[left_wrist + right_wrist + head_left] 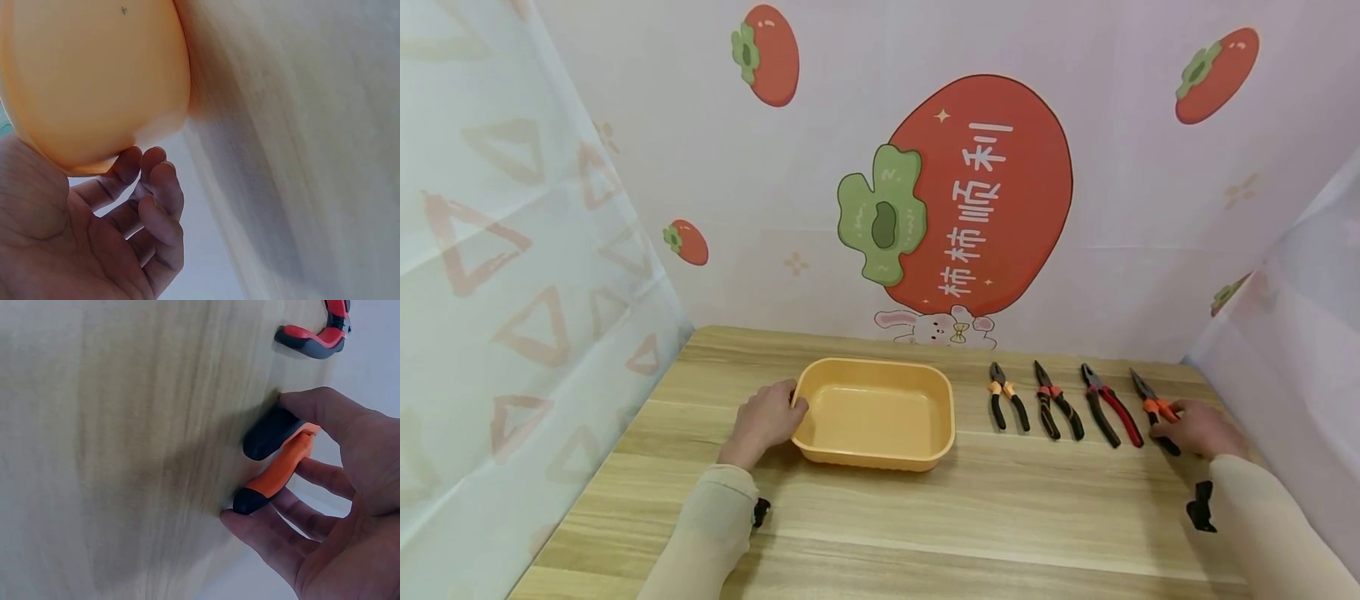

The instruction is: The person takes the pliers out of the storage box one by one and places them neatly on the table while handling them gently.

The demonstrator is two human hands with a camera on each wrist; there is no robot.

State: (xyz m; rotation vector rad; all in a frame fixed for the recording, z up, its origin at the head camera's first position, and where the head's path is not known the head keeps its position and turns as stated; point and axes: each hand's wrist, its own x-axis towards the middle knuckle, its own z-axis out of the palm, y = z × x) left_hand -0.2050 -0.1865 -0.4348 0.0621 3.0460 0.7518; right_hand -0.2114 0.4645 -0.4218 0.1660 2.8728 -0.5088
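A shallow yellow plastic basin [872, 457] stands on the wooden table. At its left rim is my left hand [769, 421], the thumb over the edge and the curled fingers outside the wall, as the left wrist view shows. Four-in-line is how the tools lie to the right, the last being needle-nose pliers [1150, 403] with orange and black handles. My right hand [1202, 429] holds these handles, still low at the table; in the right wrist view the thumb lies along one handle [272, 434] and the fingers around the other [278, 472].
Left of the held pair lie red-and-black pliers [1111, 407], black-and-orange needle-nose pliers [1057, 403] and small yellow-and-black pliers [1009, 398]. Printed cloth walls [1120, 300] enclose the table [970, 533] at the back and both sides.
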